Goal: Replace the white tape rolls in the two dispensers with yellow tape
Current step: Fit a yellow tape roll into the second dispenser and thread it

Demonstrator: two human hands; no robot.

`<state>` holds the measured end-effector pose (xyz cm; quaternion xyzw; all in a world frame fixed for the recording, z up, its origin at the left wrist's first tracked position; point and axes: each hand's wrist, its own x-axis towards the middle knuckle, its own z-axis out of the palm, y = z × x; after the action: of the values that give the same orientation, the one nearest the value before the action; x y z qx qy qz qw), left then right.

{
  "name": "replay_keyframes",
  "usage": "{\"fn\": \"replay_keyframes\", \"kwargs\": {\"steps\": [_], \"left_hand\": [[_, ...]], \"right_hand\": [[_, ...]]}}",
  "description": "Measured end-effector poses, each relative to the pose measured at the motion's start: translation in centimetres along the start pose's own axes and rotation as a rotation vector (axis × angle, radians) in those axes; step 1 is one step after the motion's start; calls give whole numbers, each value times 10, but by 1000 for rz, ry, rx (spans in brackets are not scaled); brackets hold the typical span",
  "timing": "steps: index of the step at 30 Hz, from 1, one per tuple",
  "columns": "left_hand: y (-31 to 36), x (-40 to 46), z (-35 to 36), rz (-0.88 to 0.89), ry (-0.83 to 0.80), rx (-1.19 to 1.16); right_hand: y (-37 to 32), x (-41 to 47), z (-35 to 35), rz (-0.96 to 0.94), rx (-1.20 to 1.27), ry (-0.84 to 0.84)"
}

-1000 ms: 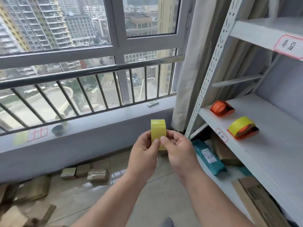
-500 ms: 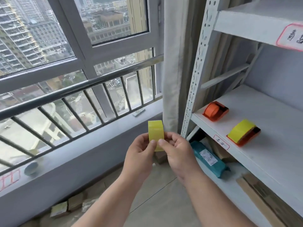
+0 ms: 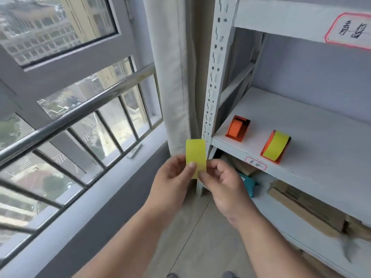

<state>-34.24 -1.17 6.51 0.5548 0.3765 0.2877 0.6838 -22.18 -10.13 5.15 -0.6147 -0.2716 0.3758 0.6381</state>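
Holding a yellow tape roll (image 3: 196, 157) up in front of the shelf (image 3: 313, 137), ready for the second dispenser

Looking down from the head camera, the left hand (image 3: 172, 177) and right hand (image 3: 220, 181) are both pinching the roll edge-on between thumb and fingertips, just left of the shelf post. On the shelf, the nearer dispenser (image 3: 276, 147) is already carrying yellow tape, so one swap is looking done; the farther dispenser (image 3: 238, 128) is showing only orange, apparently waiting empty for this roll. No white rolls are showing anywhere. The roll's hole is facing away, and boxes (image 3: 305, 205) on the lower shelf are sitting blurred
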Motion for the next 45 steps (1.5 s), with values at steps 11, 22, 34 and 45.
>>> {"fn": "replay_keyframes", "kwargs": {"steps": [11,22,34,45], "left_hand": [[18,59,33,-40,-306,82],[22,107,82,-67,-195,169],[20,157,90,569,-284,872],[28,225,97,633,-580,829]], "right_hand": [[-6,45,-31,-31,41,204],[-22,75,-75,-51,58,169],[-22,106,-82,39,-100,310],[-26,143,-80,80,-200,461]]}}
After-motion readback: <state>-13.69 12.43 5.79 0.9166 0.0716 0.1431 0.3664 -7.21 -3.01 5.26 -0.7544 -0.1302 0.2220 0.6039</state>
